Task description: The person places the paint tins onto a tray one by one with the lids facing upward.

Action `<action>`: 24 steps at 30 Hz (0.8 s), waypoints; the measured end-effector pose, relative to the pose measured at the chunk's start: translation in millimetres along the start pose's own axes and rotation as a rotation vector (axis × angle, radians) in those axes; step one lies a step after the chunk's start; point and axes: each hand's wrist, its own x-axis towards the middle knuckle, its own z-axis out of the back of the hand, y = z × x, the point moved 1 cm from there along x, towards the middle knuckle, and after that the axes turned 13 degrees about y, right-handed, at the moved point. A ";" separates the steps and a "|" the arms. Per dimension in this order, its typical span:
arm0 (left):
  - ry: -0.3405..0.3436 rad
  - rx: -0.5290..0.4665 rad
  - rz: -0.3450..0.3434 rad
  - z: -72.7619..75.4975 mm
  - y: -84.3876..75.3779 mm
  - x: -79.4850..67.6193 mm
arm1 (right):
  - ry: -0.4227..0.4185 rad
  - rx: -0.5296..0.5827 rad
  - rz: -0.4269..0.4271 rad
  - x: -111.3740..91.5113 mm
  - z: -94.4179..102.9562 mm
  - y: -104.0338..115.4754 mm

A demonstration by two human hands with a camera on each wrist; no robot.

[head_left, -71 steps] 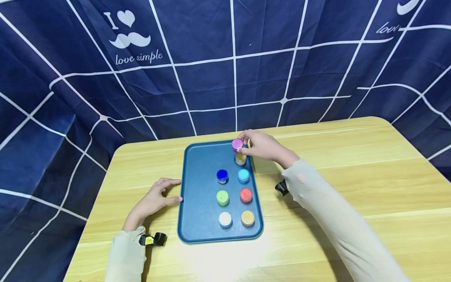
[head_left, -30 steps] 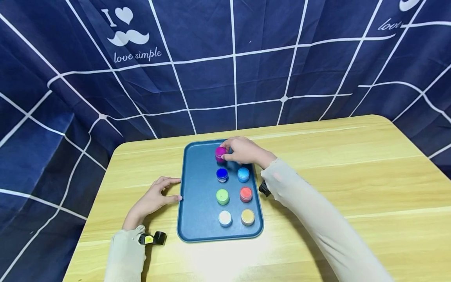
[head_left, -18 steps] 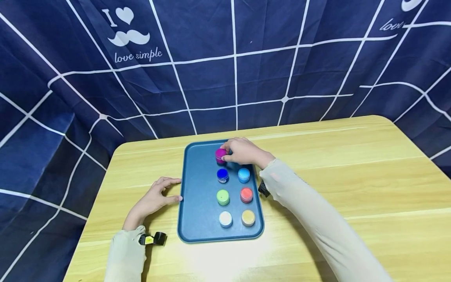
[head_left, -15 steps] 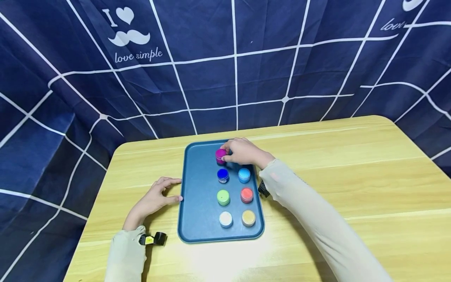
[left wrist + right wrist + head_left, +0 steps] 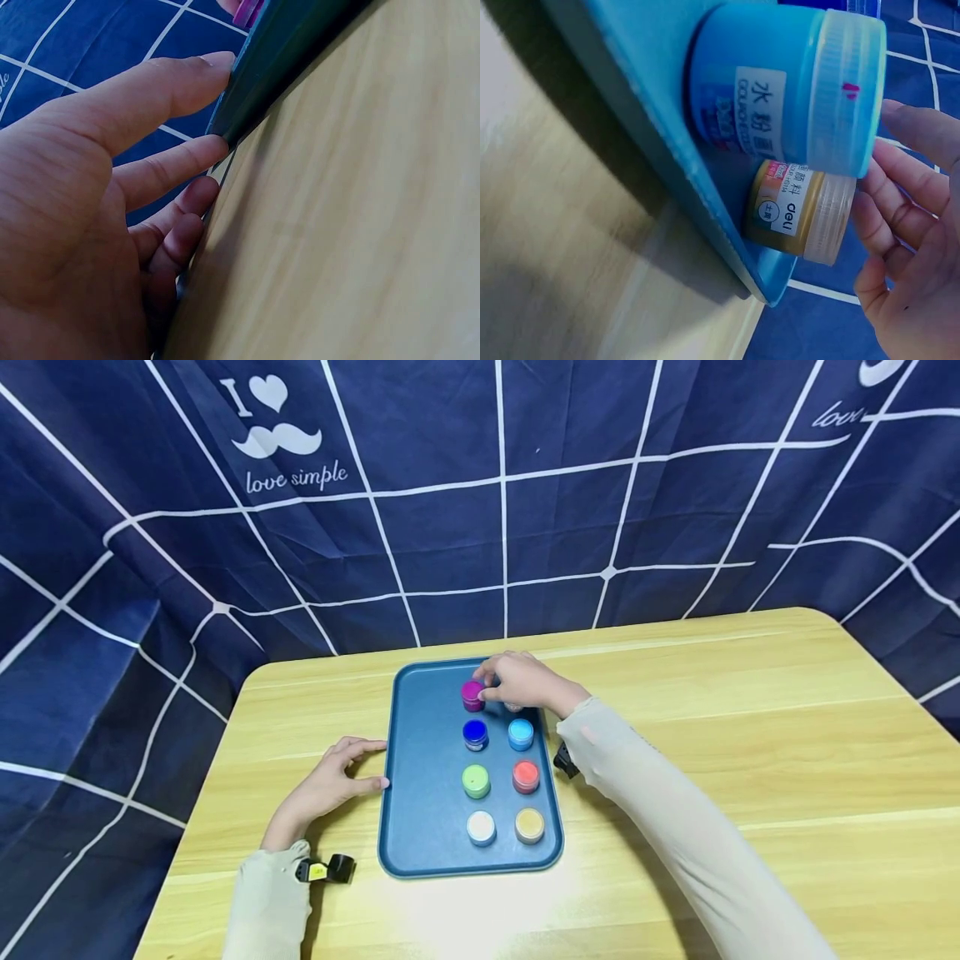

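Observation:
My right hand (image 5: 521, 681) holds a purple paint jar (image 5: 472, 695) near the tray's far edge, thumb and fingertips at its right side. In the right wrist view, the fingers (image 5: 907, 120) reach past a light blue jar (image 5: 754, 82) and a gold jar (image 5: 787, 210), and the purple jar is hidden. My left hand (image 5: 333, 781) touches the left rim of the blue tray (image 5: 420, 827) with thumb and fingertips, as the left wrist view shows. A dark blue jar (image 5: 475, 735) stands just in front of the purple one.
A green jar (image 5: 476, 781), a white jar (image 5: 481, 828), a red jar (image 5: 525, 776) and a tan jar (image 5: 529, 826) stand upright on the tray. The tray lies on a wooden table (image 5: 712, 718), with a dark blue grid-patterned cloth (image 5: 435, 543) behind.
My right hand has carried the purple jar left from above the gold jar, down to beside it behind the dark blue jar. The hand has just shifted slightly right. The left hand keeps still.

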 end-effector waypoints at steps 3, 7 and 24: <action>0.006 -0.004 0.008 -0.1 0.9 -0.2 | 0.000 0.003 0.006 0.8 -1.1 -0.6; 0.003 0.003 0.008 -0.5 1.5 0.3 | -0.017 -0.009 0.018 2.4 -3.1 -0.2; 0.017 0.026 0.011 1.4 -0.7 7.8 | -0.059 -0.001 0.009 -4.3 1.3 -5.1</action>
